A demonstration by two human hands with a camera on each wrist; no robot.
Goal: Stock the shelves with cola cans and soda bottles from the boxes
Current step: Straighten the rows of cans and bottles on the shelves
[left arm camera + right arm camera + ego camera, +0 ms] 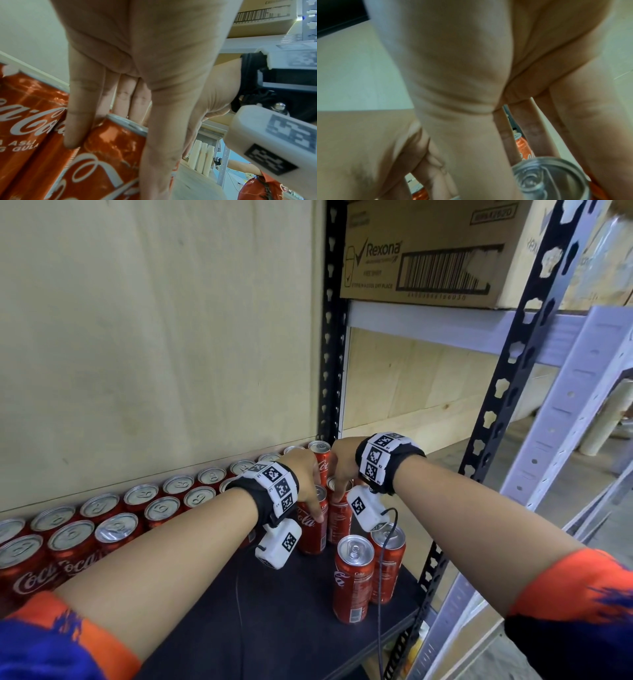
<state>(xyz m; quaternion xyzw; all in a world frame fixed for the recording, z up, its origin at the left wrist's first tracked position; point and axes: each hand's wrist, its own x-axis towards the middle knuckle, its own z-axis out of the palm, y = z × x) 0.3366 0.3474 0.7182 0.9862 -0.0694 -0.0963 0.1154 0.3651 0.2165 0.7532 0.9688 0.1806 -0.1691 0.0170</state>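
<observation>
Standing upright: both gripped cola cans (313,522).

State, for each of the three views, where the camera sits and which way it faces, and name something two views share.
Head: worn on the head, facing forward and down at the shelf and cans; both forearms, left hand and right hand show.
Left wrist: looks along the palm at a can; fingers show.
Right wrist: looks down the palm at a can top; palm shows.
Shared: head and left wrist both show the carton above.
</observation>
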